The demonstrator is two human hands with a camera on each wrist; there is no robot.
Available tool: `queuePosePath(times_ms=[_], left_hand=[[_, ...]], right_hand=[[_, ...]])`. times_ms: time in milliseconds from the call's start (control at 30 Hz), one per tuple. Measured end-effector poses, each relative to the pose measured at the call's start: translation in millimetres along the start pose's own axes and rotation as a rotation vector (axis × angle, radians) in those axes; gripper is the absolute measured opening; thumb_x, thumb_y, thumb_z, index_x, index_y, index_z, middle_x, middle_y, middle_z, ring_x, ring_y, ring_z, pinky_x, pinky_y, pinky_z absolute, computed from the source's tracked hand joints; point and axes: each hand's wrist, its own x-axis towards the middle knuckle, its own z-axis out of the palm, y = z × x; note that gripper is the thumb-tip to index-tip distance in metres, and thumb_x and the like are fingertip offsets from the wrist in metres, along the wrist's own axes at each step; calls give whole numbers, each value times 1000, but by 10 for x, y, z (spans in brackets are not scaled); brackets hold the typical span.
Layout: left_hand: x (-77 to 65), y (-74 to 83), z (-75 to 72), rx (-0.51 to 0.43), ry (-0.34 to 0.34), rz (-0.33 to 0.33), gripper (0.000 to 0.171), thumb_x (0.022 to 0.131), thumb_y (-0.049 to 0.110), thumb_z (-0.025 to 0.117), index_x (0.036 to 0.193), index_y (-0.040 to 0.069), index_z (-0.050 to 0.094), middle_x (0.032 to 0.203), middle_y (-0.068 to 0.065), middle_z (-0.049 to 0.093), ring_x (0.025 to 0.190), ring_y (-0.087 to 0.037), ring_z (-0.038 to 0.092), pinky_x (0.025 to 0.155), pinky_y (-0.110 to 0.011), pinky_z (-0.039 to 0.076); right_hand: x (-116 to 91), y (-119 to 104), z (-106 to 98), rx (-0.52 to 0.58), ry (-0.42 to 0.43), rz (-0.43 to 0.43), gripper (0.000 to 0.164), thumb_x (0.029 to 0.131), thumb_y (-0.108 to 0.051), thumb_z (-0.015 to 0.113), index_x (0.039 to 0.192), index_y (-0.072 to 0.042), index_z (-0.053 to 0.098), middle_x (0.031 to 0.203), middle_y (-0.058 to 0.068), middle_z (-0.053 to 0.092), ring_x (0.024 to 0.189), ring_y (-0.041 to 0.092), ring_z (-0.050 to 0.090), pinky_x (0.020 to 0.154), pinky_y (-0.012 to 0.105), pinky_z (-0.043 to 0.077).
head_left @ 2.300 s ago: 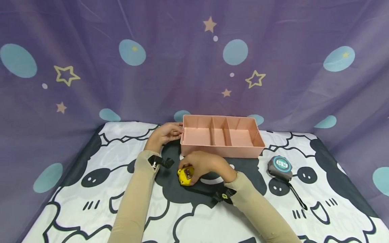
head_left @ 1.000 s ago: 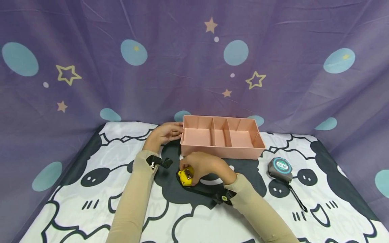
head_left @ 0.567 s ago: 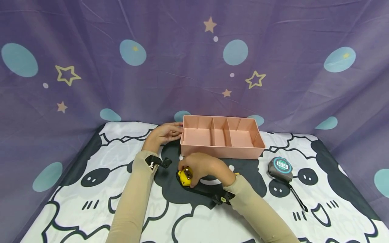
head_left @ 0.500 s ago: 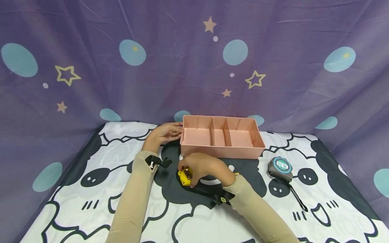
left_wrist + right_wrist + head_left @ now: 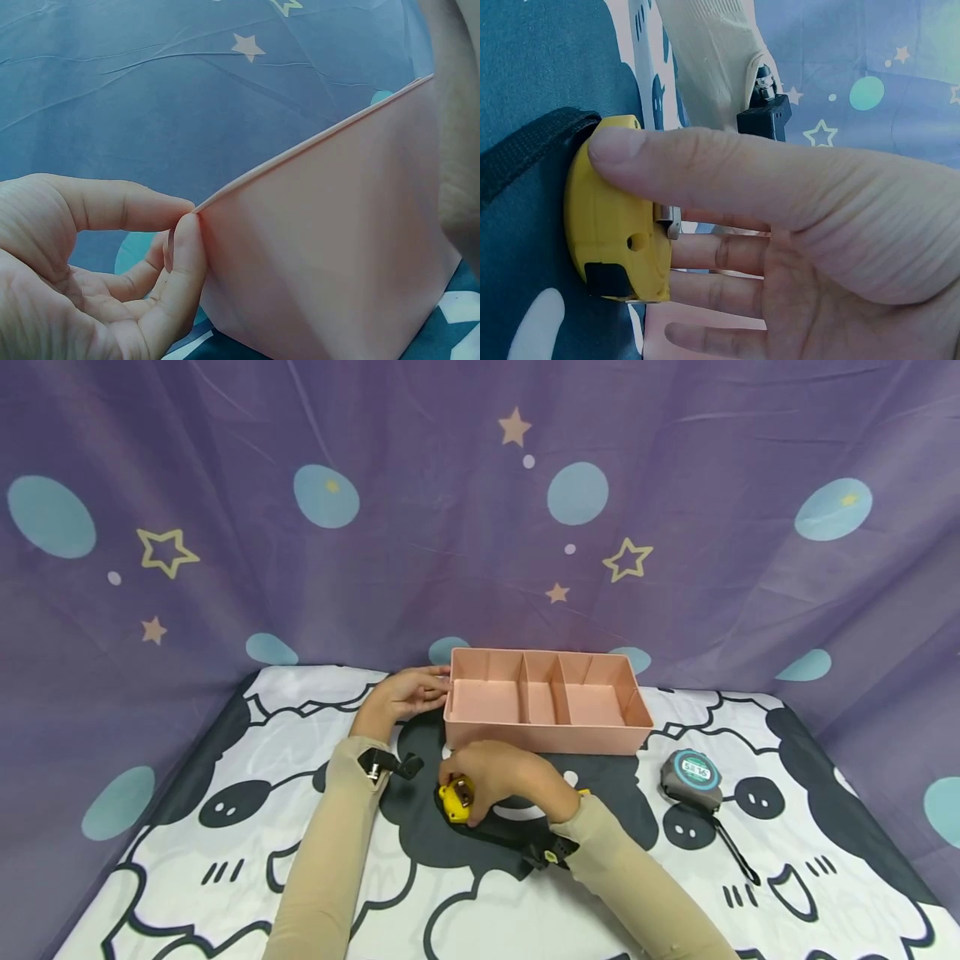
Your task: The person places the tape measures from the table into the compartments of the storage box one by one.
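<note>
A pink divided box [image 5: 547, 737] stands at the back of the cloth. My left hand [image 5: 408, 693] is at its left end; in the left wrist view, thumb and finger pinch a corner of the rim. In front of the box, my right hand [image 5: 502, 777] grips a yellow tape measure [image 5: 454, 802] low over a dark patch of the cloth. The right wrist view shows my thumb across the yellow case [image 5: 607, 210] and fingers on its far side. A black strap [image 5: 540, 146] trails from it. Part of the tape measure is hidden by the hand.
A grey tape measure [image 5: 693, 777] with a teal dial and black wrist cord [image 5: 735, 852] lies right of the box. A small yellow bit [image 5: 583, 792] shows beside the right sleeve, mostly hidden. A purple curtain [image 5: 480, 527] hangs behind the patterned cloth.
Both hands keep their holds on the box and the yellow tape measure. Only a slight shift of the head view shows; the yellow bit by the right sleeve has come into sight.
</note>
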Motion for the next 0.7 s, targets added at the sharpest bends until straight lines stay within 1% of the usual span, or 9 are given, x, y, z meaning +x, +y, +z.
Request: queuePosePath(times_ms=[133, 167, 333, 367, 433, 567, 700], left_hand=[[-2, -11, -3, 9, 19, -3, 59, 100, -10, 49, 154, 2, 29, 83, 1, 73, 75, -9, 69, 67, -19, 58], [-6, -12, -2, 8, 24, -2, 61, 99, -10, 52, 154, 2, 29, 83, 1, 73, 76, -9, 69, 67, -19, 58], [-16, -10, 5, 1, 27, 0, 65, 97, -9, 56, 154, 2, 29, 84, 0, 72, 77, -9, 69, 68, -20, 58], [-14, -9, 1, -2, 25, 1, 65, 97, -9, 57, 155, 1, 28, 84, 0, 72, 78, -9, 69, 68, -20, 58], [-7, -6, -2, -2, 23, 3, 63, 98, -9, 54, 155, 1, 28, 84, 0, 73, 78, -9, 70, 68, -20, 59], [-2, -10, 4, -9, 25, 2, 65, 97, -9, 56, 155, 1, 29, 84, -1, 73, 78, -10, 70, 68, -21, 59], [2, -15, 20, 1, 29, 2, 62, 99, -9, 52, 155, 2, 29, 83, 0, 73, 77, -9, 70, 68, -20, 59]], right_hand=[[16, 1, 22, 0, -5, 4, 59, 67, -28, 97, 120, -19, 71, 103, -10, 71, 84, 4, 59, 78, 20, 52], [22, -4, 29, -4, -7, 9, 60, 67, -28, 97, 119, -19, 71, 103, -10, 71, 84, 5, 59, 78, 21, 52], [47, -40, 60, -62, -7, 30, 59, 67, -26, 96, 119, -21, 71, 104, -11, 69, 84, 5, 57, 77, 21, 51], [45, -46, 60, -72, -5, 26, 58, 67, -26, 96, 119, -21, 71, 105, -11, 68, 84, 5, 57, 77, 21, 51], [42, -47, 58, -85, -1, 16, 57, 68, -25, 95, 120, -21, 71, 106, -10, 68, 85, 5, 57, 76, 20, 51], [29, -28, 55, -70, 3, -8, 57, 69, -22, 94, 121, -20, 71, 107, -8, 68, 85, 5, 56, 76, 19, 50], [18, -4, 51, -43, 6, -35, 56, 69, -19, 93, 121, -18, 72, 105, -7, 69, 83, 5, 56, 74, 18, 49]])
